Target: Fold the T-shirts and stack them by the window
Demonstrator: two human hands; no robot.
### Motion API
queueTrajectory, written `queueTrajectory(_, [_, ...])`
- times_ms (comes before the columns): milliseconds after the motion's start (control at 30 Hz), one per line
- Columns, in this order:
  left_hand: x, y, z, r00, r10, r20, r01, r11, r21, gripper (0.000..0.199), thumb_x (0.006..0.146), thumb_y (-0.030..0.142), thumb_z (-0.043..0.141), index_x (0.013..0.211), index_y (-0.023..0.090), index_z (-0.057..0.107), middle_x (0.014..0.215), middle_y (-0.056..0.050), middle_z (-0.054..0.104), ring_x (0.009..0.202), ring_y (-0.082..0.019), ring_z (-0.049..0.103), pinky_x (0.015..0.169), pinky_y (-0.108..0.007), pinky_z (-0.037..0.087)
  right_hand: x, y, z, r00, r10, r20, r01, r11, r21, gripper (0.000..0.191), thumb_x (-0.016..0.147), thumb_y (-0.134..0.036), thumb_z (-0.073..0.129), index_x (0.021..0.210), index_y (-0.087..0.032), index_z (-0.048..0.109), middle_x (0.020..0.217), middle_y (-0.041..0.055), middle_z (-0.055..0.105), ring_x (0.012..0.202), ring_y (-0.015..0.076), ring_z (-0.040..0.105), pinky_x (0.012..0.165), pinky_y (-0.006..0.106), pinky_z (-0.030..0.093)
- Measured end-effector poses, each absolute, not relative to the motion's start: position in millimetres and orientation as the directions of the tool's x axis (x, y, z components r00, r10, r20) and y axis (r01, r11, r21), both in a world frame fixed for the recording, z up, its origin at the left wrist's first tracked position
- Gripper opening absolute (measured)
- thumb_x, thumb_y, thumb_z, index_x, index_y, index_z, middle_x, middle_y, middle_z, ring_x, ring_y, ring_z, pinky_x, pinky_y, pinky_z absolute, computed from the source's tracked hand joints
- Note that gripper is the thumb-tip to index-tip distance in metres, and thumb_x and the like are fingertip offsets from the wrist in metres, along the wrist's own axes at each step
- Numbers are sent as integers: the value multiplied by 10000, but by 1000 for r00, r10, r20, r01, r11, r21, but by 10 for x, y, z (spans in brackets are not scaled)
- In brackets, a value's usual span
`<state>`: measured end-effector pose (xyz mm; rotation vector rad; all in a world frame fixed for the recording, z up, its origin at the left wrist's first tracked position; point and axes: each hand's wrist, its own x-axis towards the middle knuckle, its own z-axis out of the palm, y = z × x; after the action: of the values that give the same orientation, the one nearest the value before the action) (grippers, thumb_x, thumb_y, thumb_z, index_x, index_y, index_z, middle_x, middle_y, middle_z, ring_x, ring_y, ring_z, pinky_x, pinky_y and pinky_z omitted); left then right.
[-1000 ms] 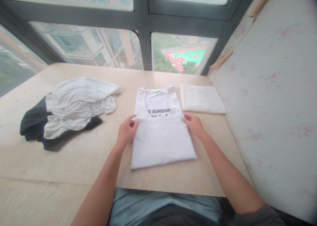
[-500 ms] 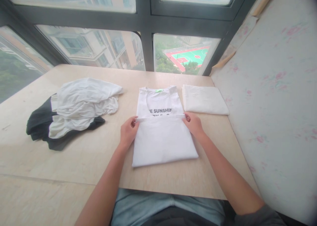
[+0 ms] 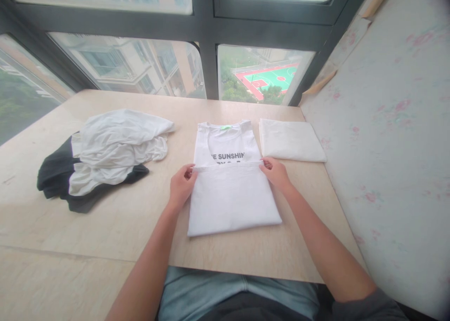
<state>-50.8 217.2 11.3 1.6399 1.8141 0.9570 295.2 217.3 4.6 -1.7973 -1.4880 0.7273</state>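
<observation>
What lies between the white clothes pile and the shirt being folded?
Only bare tabletop separates the pile from the shirt, apart from the left hand; head view.

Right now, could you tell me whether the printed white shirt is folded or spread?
Partly folded: its lower part lies doubled upward, partly covering the printed lettering.

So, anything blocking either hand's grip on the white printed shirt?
Nothing visible: the left hand and right hand each hold the white printed shirt by its folded edge, at opposite sides. The crumpled clothes lie to the left; the folded white cloth is beside the shirt, not over it.
</observation>
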Motion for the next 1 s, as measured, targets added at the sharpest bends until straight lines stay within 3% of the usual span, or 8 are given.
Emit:
queueTrajectory(367, [-597,2231,320,-132,983,125,530,-36,847,416,835,442,600,1154,186,678,983,-65,731,794,-170,665,718,-270,526,3041,2174,285,173,980,95,463,5,-886,343,821,-416,611,1038,-165,696,941,72,725,795,184,640,746,303,510])
queueTrajectory(533, [-576,2368,173,-129,983,133,631,-22,775,332,812,362,600,1070,184,708,909,-54,729,762,-182,649,764,-311,516,2909,2286,86,181,975,130,660,-23,-751,327,824,-275,549,1097,-156,683,961,91,700,817,208,627,831,374,524])
queueTrajectory(667, [-555,2366,114,-106,980,167,720,-40,692,324,825,298,573,1104,181,688,927,-59,713,756,-189,640,805,-343,514,2792,2187,-47,152,955,255,772,47,-634,435,804,-175,537,1227,-138,631,1173,164,625,1098,295,562,1027,478,433])
queueTrajectory(833, [-366,2128,329,-27,962,271,804,-140,578,387,890,272,510,1249,171,613,1251,-145,620,1098,-277,602,1012,-441,445,2670,1964,31,-26,913,406,870,220,-440,423,882,-149,468,1283,-148,604,1293,160,579,1230,289,504,1096,458,396])
queueTrajectory(1000, [65,1804,329,323,916,240,832,-395,388,408,936,339,500,1319,227,585,1427,-108,549,1348,-310,456,1149,-508,310,2457,1824,21,-225,927,299,866,331,-374,419,943,-213,446,1336,-224,589,1442,93,529,1363,281,429,1134,478,353])
